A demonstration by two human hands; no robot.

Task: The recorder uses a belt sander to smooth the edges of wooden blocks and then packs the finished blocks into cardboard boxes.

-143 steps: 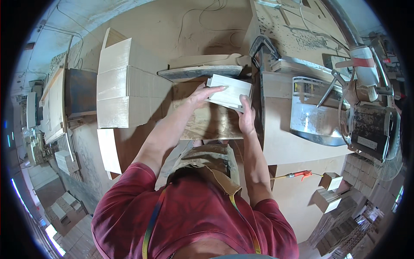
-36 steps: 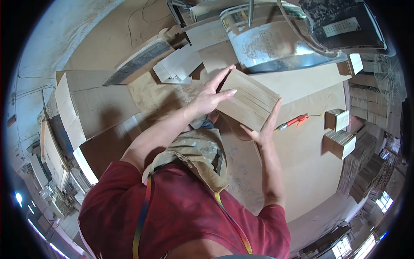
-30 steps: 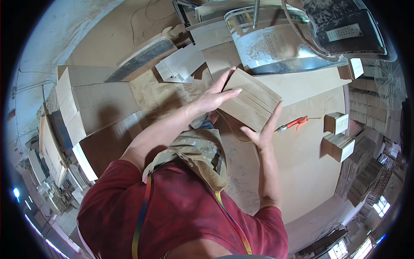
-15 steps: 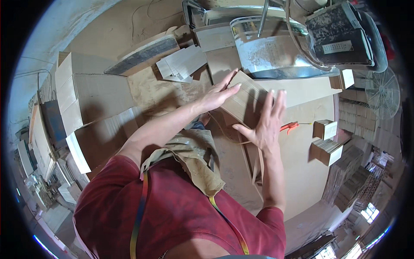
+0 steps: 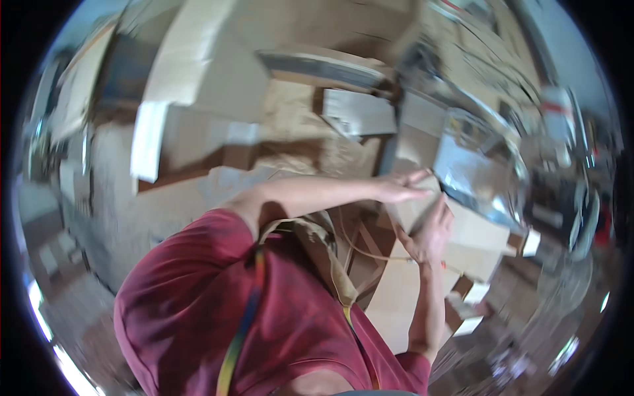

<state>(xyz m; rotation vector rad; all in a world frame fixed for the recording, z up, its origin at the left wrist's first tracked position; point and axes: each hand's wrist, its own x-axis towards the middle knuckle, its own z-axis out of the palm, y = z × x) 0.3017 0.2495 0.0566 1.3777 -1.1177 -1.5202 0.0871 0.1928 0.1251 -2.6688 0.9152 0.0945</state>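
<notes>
Both bare hands at a stack of thin tan boards, seen from above (motion blur softens the whole view). The left hand [image 5: 401, 188] reaches in across the body, its fingers extended nearly straight along the far end of the stack [image 5: 411, 210]. The right hand [image 5: 430, 232] is spread at the near right side, thumb parted from the fingers, with the boards between. Neither hand is clenched; whether either grasps the stack firmly or merely steadies it is uncertain from the blur. The stack lies between the two hands, just beside a metallic curved container [image 5: 472, 165]. A thin hose [image 5: 370, 253] curves below the left forearm; loose white pieces [image 5: 360, 112] lie farther off, beyond that forearm.
</notes>
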